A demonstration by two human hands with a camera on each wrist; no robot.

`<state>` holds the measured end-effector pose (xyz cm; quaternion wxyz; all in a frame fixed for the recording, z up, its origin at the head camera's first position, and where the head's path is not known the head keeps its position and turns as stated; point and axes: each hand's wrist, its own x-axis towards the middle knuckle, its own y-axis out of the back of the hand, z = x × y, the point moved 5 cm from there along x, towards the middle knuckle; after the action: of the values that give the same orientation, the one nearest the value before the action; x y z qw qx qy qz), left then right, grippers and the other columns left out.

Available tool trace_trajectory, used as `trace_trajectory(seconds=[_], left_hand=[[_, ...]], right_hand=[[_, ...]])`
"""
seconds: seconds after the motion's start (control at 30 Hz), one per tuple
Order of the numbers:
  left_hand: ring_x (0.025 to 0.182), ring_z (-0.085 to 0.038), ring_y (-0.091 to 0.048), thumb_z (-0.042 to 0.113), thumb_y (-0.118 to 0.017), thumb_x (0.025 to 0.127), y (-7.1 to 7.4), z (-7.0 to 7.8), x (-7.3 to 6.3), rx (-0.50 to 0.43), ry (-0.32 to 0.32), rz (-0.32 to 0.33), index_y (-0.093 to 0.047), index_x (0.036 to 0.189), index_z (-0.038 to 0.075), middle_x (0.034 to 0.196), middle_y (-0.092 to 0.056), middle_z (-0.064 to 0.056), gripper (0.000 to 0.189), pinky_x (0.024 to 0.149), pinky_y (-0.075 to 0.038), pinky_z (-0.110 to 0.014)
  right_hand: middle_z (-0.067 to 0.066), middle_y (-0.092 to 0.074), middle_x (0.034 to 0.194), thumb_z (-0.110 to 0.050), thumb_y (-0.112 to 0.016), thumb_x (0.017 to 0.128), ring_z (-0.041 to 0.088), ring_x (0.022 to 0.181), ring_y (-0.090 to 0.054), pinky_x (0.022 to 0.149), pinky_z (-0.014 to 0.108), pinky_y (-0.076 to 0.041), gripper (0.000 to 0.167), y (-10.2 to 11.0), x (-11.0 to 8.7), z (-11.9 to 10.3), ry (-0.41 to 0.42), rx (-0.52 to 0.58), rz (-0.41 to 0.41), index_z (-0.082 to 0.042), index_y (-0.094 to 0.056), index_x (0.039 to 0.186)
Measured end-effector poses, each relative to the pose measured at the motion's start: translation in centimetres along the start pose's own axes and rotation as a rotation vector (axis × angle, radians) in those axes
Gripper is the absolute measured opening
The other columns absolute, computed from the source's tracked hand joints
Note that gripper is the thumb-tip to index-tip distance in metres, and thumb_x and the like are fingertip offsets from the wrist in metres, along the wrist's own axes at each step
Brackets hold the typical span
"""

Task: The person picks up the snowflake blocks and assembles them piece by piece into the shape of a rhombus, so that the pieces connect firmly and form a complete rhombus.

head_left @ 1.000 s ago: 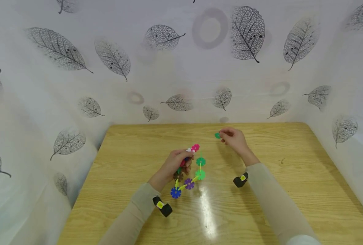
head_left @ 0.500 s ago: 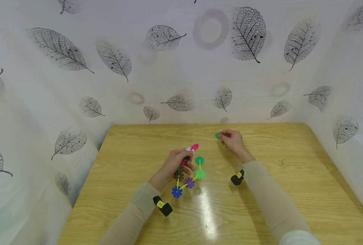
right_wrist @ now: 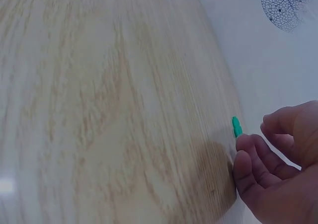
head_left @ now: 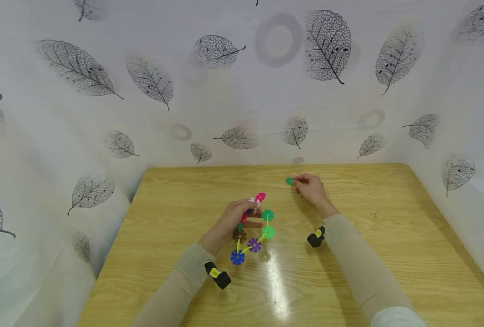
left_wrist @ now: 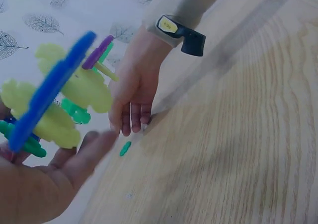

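My left hand [head_left: 234, 221] grips a looped chain of notched flower-shaped plastic discs [head_left: 254, 245], linked edge to edge in blue, purple, green, yellow, brown, pink and white. A pink disc [head_left: 260, 196] sticks out past the thumb at one end of the chain. In the left wrist view, a blue disc [left_wrist: 52, 92] and yellow discs [left_wrist: 89, 87] hang close to the camera. Near the table's back edge, my right hand [head_left: 312, 190] pinches a single green disc [head_left: 289, 181] at its rim. Seen edge-on in the right wrist view, that green disc [right_wrist: 236, 126] pokes out beyond the fingertips.
The wooden table [head_left: 389, 254] runs back to a pale curtain [head_left: 242, 91] printed with dark leaves, which also encloses both sides. Each wrist wears a black camera [head_left: 316, 238]. A bright light reflection [head_left: 276, 286] lies on the front of the tabletop.
My right hand has lowered slightly, while the green disc keeps nearly the same place. Some fingers of my left hand have straightened under the chain, which shifts a little.
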<state>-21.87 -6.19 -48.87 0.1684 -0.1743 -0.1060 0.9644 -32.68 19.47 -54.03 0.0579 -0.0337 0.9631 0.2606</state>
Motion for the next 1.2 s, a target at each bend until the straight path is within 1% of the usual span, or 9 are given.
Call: trace_trajectory(seconds=[0.07, 0.17, 0.33, 0.43, 0.7, 0.83, 0.97, 1.07, 1.2], left_hand=[[0.089, -0.015, -0.074, 0.021, -0.054, 0.108, 0.0, -0.2, 0.1, -0.020, 0.024, -0.021, -0.061, 0.086, 0.008, 0.092, -0.070, -0.001, 0.027, 0.088, -0.066, -0.045], [0.084, -0.018, -0.079, 0.023, -0.055, 0.108, -0.1, -0.4, 0.0, -0.031, 0.050, -0.045, -0.062, 0.093, 0.006, 0.094, -0.075, -0.003, 0.024, 0.075, -0.067, -0.035], [0.075, -0.017, -0.080, 0.022, -0.054, 0.108, -0.3, -0.5, -0.1, -0.055, 0.059, -0.060, -0.061, 0.103, 0.000, 0.091, -0.077, -0.006, 0.024, 0.064, -0.065, -0.029], [0.072, -0.017, -0.079, 0.022, -0.055, 0.108, -0.2, -0.5, -0.1, -0.054, 0.060, -0.051, -0.060, 0.102, 0.003, 0.090, -0.075, -0.004, 0.020, 0.062, -0.065, -0.029], [0.071, -0.016, -0.078, 0.021, -0.055, 0.108, -0.3, -0.7, 0.0, -0.012, 0.043, -0.050, -0.060, 0.095, 0.008, 0.086, -0.073, -0.003, 0.019, 0.061, -0.065, -0.029], [0.071, -0.015, -0.078, 0.022, -0.055, 0.109, -0.2, -0.9, 0.2, 0.014, 0.045, -0.044, -0.061, 0.101, 0.005, 0.086, -0.073, -0.003, 0.019, 0.062, -0.065, -0.028], [0.070, -0.014, -0.077, 0.021, -0.054, 0.109, -0.2, -0.9, 0.3, 0.032, 0.046, -0.034, -0.059, 0.112, -0.006, 0.085, -0.072, -0.003, 0.027, 0.063, -0.065, -0.028], [0.068, -0.013, -0.076, 0.020, -0.054, 0.109, -0.2, -0.9, 0.2, 0.044, 0.046, -0.031, -0.057, 0.120, -0.012, 0.082, -0.072, -0.002, 0.034, 0.062, -0.064, -0.027], [0.066, -0.012, -0.075, 0.021, -0.056, 0.108, -0.3, -0.9, 0.1, 0.047, 0.052, -0.033, -0.060, 0.122, -0.011, 0.079, -0.072, -0.002, 0.035, 0.062, -0.064, -0.027]], right_hand=[[0.023, -0.072, 0.109, -0.023, -0.058, 0.108, 0.027, 0.091, -0.068, 0.063, 0.021, -0.051, 0.035, 0.1, 0.1, 0.0, 0.007, -0.011, 0.000, 0.002, -0.066, 0.132], [0.024, -0.071, 0.114, -0.021, -0.059, 0.107, 0.030, 0.092, -0.068, 0.066, 0.023, -0.052, 0.036, 0.0, 0.2, 0.0, 0.027, -0.047, -0.004, 0.002, -0.065, 0.134], [0.026, -0.068, 0.126, -0.021, -0.058, 0.107, 0.037, 0.106, -0.067, 0.081, 0.036, -0.056, 0.040, -0.4, 0.6, 0.1, 0.059, -0.137, -0.020, 0.000, -0.062, 0.140], [0.026, -0.068, 0.124, -0.021, -0.058, 0.107, 0.038, 0.109, -0.066, 0.088, 0.044, -0.056, 0.042, -0.5, 0.8, -0.1, 0.078, -0.171, -0.023, 0.000, -0.060, 0.143], [0.025, -0.072, 0.112, -0.019, -0.058, 0.105, 0.021, 0.073, -0.058, 0.071, 0.034, -0.048, 0.052, -0.6, 1.4, -0.4, 0.116, -0.262, -0.064, 0.004, -0.051, 0.151], [0.024, -0.072, 0.114, -0.020, -0.060, 0.105, 0.026, 0.086, -0.064, 0.080, 0.041, -0.053, 0.046, -0.7, 1.7, -0.4, 0.127, -0.314, -0.059, 0.002, -0.059, 0.145], [0.024, -0.071, 0.118, -0.022, -0.063, 0.104, 0.034, 0.102, -0.065, 0.089, 0.048, -0.055, 0.039, -0.7, 1.6, -0.3, 0.114, -0.310, -0.059, 0.000, -0.066, 0.136], [0.023, -0.069, 0.116, -0.023, -0.066, 0.102, 0.034, 0.100, -0.063, 0.086, 0.045, -0.054, 0.038, -0.8, 1.4, -0.3, 0.097, -0.278, -0.077, 0.001, -0.066, 0.132], [0.021, -0.067, 0.112, -0.021, -0.070, 0.099, 0.033, 0.100, -0.061, 0.085, 0.041, -0.051, 0.035, -1.0, 0.8, -0.4, 0.091, -0.231, -0.097, 0.003, -0.064, 0.124]])
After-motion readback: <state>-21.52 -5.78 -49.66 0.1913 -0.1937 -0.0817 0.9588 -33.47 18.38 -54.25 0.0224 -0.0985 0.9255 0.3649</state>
